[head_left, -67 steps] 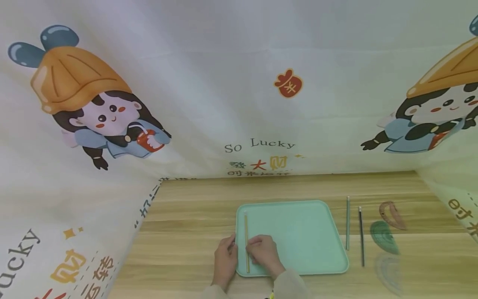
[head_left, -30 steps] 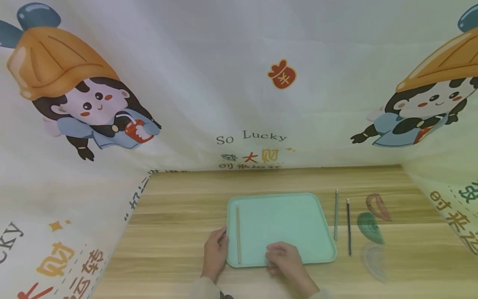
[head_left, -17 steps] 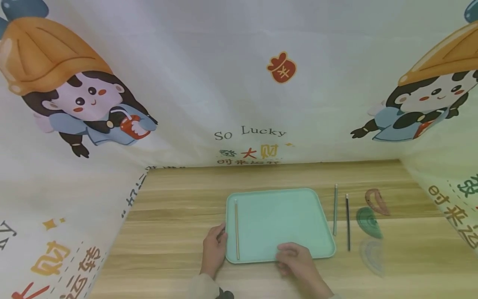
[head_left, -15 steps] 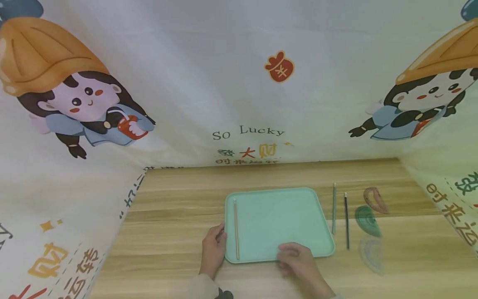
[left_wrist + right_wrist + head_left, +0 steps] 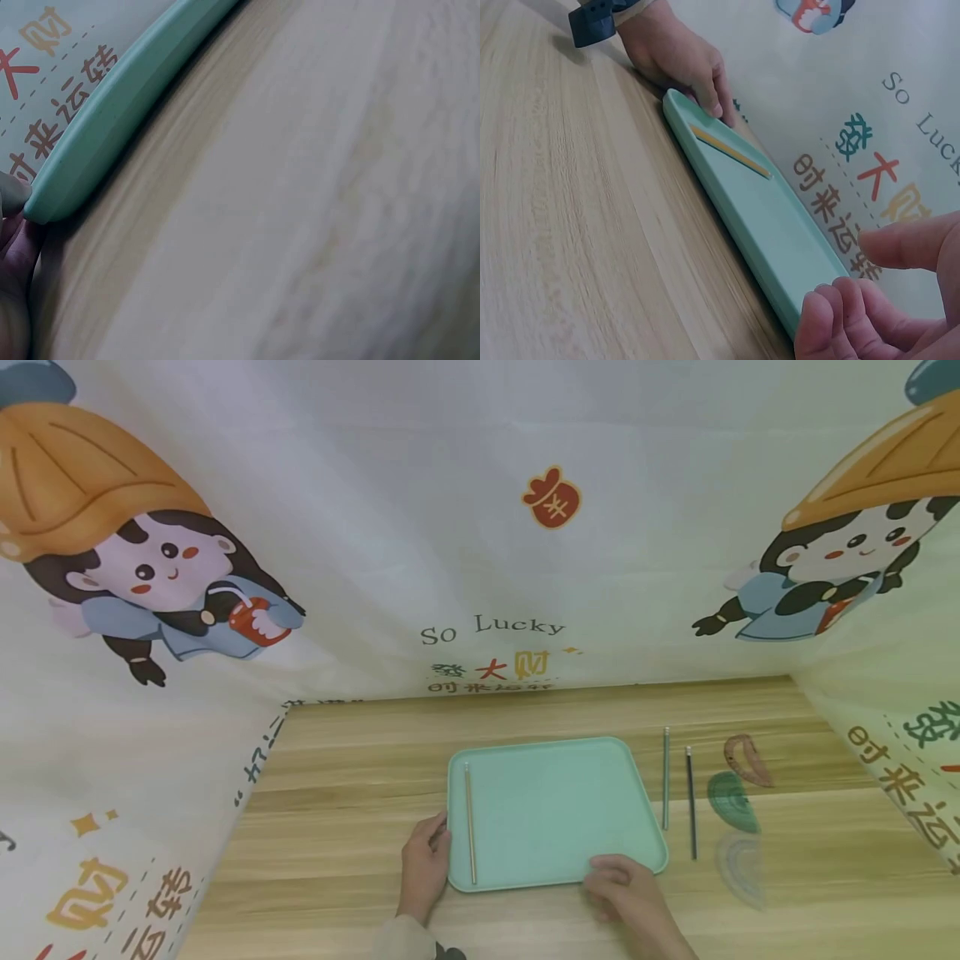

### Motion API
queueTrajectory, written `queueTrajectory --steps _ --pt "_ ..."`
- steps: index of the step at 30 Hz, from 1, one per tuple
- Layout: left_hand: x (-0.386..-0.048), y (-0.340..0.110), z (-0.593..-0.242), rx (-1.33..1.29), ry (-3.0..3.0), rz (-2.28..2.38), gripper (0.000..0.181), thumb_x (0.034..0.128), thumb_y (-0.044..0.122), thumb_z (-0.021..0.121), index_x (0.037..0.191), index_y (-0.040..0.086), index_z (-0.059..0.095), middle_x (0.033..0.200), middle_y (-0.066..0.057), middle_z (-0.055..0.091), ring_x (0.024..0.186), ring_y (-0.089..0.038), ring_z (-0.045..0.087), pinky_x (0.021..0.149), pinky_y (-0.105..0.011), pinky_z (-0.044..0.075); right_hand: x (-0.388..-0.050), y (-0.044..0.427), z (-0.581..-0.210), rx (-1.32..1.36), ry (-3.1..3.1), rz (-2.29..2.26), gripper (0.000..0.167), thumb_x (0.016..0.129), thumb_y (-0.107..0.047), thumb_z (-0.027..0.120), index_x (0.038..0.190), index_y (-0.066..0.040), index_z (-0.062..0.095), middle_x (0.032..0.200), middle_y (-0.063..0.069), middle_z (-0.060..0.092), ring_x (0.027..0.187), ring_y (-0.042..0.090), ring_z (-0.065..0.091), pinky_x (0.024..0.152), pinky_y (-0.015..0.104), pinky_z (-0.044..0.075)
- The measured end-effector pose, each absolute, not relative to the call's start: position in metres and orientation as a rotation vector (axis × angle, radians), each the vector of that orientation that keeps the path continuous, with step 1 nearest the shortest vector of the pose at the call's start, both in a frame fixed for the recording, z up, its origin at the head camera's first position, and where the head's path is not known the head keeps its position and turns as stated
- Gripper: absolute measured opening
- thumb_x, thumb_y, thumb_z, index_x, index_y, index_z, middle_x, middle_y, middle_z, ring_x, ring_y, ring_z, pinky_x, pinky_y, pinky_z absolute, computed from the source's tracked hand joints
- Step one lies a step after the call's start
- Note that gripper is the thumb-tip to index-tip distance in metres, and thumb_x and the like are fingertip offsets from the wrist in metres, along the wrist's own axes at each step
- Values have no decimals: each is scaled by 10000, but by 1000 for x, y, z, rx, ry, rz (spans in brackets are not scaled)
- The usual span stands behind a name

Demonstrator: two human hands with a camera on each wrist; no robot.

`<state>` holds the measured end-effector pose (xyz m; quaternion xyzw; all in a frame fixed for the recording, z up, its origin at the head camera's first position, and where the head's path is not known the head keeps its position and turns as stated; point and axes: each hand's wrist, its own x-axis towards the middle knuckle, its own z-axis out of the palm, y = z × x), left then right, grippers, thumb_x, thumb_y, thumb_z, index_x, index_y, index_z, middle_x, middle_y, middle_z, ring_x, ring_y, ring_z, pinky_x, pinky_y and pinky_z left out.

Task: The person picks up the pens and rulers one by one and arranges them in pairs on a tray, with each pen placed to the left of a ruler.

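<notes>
A mint-green tray [image 5: 555,810] lies on the wooden table, with a yellow pencil [image 5: 470,822] along its left side. The left hand [image 5: 424,868] grips the tray's left edge, thumb on the rim and fingers beneath, as the right wrist view [image 5: 679,56] also shows. Over the tray's front edge near its right corner is the right hand [image 5: 626,893], fingers loosely bent, thumb apart from them, holding nothing. In the left wrist view the tray's rim [image 5: 112,120] meets the thumb at far left.
Right of the tray lie a green pencil [image 5: 666,779] and a dark pencil [image 5: 692,804]. Beyond them are a reddish protractor [image 5: 756,766], a green protractor [image 5: 733,802] and a clear protractor [image 5: 740,870]. Printed cloth [image 5: 420,527] walls the table at back and sides.
The right hand has let go of the yellow pencil, which stays on the tray, and has moved right along the front edge. The left hand still grips the left edge. The head view has shifted.
</notes>
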<state>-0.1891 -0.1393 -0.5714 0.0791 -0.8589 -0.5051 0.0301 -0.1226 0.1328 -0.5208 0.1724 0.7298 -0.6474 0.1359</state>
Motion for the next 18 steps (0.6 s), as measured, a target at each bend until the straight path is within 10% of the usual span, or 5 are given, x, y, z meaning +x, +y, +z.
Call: queueTrajectory --steps 18 --pt "-187 -138 -567 257 -2645 -1541 359 966 65 489 1322 17 515 1257 -155 567 1190 -318 571 1005 -328 545 -121 171 -523 624 2186 -1829 454 859 -87 643 1240 110 493 950 71 693 789 159 626 627 303 617"
